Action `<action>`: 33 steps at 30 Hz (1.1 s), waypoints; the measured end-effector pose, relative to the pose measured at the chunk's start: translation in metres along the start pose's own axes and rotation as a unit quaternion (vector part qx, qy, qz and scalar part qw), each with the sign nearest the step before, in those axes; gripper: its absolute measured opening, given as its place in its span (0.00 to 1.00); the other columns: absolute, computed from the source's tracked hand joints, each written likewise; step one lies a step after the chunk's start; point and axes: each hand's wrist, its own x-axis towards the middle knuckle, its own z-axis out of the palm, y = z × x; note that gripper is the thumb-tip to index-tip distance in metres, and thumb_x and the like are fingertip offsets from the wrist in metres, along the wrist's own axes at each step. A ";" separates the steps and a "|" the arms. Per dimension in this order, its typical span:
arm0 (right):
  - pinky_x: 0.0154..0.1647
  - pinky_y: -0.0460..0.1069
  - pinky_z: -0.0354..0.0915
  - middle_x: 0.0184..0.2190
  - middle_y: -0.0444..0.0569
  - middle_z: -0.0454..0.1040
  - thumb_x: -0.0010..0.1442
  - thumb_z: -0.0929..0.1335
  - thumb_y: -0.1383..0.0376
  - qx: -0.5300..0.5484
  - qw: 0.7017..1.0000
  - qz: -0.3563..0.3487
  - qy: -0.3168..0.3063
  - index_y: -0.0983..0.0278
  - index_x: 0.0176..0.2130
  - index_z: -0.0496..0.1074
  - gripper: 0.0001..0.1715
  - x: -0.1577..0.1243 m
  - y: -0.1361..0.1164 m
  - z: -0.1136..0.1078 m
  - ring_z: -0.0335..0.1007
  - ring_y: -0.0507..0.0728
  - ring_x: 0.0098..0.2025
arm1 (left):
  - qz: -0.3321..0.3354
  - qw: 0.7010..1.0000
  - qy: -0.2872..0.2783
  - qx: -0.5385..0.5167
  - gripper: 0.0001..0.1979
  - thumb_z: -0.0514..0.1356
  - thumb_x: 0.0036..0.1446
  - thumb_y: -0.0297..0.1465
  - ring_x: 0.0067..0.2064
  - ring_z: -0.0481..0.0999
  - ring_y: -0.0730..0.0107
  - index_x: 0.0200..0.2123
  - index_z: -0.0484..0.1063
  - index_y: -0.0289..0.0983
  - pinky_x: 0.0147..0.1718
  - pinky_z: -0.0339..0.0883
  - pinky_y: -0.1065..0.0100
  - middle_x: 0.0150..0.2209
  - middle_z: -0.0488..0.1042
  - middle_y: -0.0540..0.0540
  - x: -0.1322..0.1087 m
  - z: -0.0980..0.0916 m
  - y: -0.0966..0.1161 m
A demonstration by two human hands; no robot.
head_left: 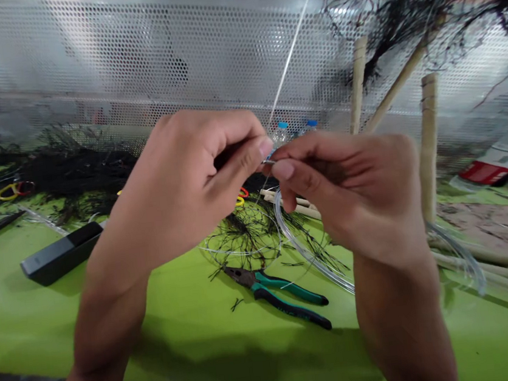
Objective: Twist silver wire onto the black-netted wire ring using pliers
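My left hand (214, 164) and my right hand (344, 174) meet above the table, both pinching with thumb and fingertips. Between them is a thin wire (269, 160), a short shiny stretch of it showing at the fingertips. A thin, stiff white strand (291, 52) rises up and to the right from behind my left fingertips; whether it is the same piece I cannot tell. Below the hands, combination pliers (275, 292) with green and black handles lie with their handles apart. A tangle of black branching strands (244, 228) lies behind the pliers, beside a coil of clear tubing (307, 252).
A dark box (62, 255) and yellow-handled scissors (14, 190) lie at left, near a black fibrous heap (82, 173). Wooden sticks (430, 146) stand at right under hanging black strands. A perforated metal panel (129, 64) borders the back of the green table (192, 332).
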 end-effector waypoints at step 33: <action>0.09 0.41 0.57 0.20 0.38 0.77 0.62 0.77 0.65 0.300 0.948 0.102 0.027 0.62 0.28 0.79 0.11 0.007 0.005 0.015 0.67 0.47 0.13 | -0.015 1.000 -0.009 0.006 0.14 0.61 0.67 0.30 0.23 0.53 0.75 0.27 0.76 0.37 0.25 0.49 0.65 0.19 0.58 0.54 0.000 -0.001 0.004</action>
